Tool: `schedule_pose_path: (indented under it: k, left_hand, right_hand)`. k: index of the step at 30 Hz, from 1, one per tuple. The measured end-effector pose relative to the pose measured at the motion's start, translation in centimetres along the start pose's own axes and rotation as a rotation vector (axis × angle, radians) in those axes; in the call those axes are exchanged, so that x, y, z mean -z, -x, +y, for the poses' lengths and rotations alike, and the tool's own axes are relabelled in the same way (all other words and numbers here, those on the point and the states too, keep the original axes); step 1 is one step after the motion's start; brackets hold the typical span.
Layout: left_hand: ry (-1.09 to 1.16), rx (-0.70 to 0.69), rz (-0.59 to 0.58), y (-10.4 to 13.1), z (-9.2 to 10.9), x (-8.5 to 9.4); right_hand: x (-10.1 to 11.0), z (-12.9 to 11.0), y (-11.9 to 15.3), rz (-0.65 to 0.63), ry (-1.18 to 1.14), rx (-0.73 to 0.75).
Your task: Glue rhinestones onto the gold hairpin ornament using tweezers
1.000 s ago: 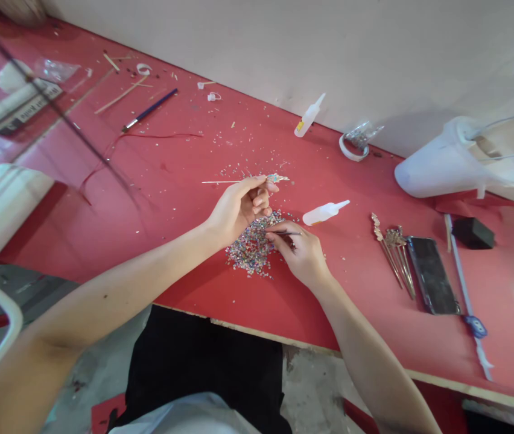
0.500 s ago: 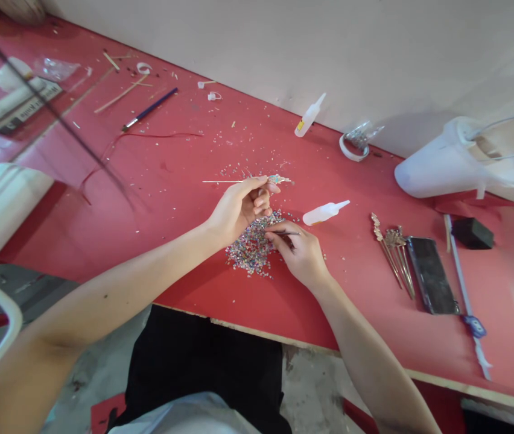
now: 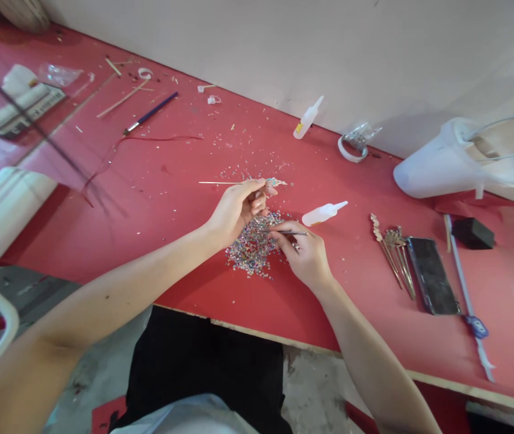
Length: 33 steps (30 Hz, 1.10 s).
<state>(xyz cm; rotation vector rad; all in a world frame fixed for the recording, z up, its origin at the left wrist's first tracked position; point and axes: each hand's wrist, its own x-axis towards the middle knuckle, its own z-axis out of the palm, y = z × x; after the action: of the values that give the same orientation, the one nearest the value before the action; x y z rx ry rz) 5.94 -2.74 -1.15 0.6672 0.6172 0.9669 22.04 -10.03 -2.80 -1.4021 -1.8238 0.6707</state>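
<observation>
My left hand (image 3: pixel 241 208) is closed on a hair stick. Its thin shaft (image 3: pixel 218 182) points left, and its decorated head (image 3: pixel 276 182), with pale and turquoise bits, sticks out past my fingertips. Below it, my right hand (image 3: pixel 304 250) pinches a slim dark metal tool (image 3: pixel 292 232) that looks like tweezers. The tool's tip is over the pile of small glittering rhinestones (image 3: pixel 252 247), too small to show whether it grips one. A white glue bottle (image 3: pixel 323 214) lies just beyond my right hand.
Another glue bottle (image 3: pixel 307 117) stands near the wall. To the right are finished-looking hair sticks (image 3: pixel 395 250), a phone (image 3: pixel 432 275), a black block (image 3: pixel 473 232) and a white pitcher (image 3: pixel 442 160). A brush (image 3: pixel 152 113) and a white box (image 3: pixel 8 214) are at left. The table's front edge (image 3: pixel 248 331) runs before me.
My right hand has shifted slightly right with the tool. The left hand and the hair stick have moved a little left. Both hands keep their hold.
</observation>
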Motion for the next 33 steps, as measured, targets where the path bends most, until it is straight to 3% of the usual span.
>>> schedule_pose_path:
  k: [9,33]
  left_hand:
    - [0.015,-0.010,-0.009,0.09,0.12,-0.07]
    - [-0.029,-0.049,-0.025,0.08,0.09,-0.11]
  right_hand:
    - [-0.53,0.03,-0.05,-0.061,0.036,-0.012]
    - [-0.73,0.14,-0.06,-0.046,0.050,-0.027]
